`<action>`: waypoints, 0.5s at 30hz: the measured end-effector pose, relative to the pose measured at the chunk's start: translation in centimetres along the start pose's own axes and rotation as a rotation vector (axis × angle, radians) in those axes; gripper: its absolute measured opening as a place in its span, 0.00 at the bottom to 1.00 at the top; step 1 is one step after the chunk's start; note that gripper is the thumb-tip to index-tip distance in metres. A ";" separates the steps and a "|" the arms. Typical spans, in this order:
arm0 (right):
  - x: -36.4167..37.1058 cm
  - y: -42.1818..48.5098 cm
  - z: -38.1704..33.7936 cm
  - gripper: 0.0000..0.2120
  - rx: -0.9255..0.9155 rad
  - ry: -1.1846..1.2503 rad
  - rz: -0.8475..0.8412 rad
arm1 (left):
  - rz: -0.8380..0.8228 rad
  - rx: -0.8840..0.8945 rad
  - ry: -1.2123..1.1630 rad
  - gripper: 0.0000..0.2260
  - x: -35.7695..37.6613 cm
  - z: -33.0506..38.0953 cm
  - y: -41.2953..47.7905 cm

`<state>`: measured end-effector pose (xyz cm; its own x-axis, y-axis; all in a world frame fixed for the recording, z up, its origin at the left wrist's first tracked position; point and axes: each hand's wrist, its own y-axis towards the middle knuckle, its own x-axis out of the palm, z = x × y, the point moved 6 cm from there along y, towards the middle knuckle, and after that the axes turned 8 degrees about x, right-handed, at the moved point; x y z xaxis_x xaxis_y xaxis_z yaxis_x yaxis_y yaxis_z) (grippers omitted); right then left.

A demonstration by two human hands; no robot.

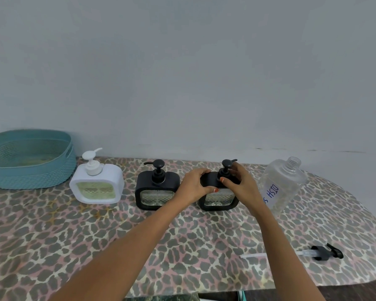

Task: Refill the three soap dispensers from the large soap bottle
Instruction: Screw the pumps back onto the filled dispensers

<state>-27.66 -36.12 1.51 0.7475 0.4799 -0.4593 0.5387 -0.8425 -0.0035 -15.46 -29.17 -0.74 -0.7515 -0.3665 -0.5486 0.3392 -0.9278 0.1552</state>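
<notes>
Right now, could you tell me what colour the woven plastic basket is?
The woven plastic basket is teal, clearest in the head view.

A table [74, 246] with a rounded right end wears a leopard-print cover in grey, pink and cream. Behind it rises a plain, pale blue-grey wall [182, 72], evenly lit, with faint dark scuffs just above the table's far right edge. Below its near right edge shows dark floor [361, 293].
</notes>
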 end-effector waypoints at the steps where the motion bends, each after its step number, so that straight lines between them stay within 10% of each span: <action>1: -0.3 0.0 0.1 0.21 0.000 0.006 -0.006 | 0.001 -0.002 -0.005 0.30 0.0 0.0 0.0; 15: 0.3 0.4 0.1 0.24 0.008 -0.006 0.088 | 0.002 -0.009 -0.018 0.29 0.0 0.1 -0.1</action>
<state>-27.28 -36.30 1.28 0.7898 0.4021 -0.4632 0.4675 -0.8835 0.0302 -15.55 -29.04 -0.64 -0.7606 -0.3699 -0.5336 0.3461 -0.9263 0.1489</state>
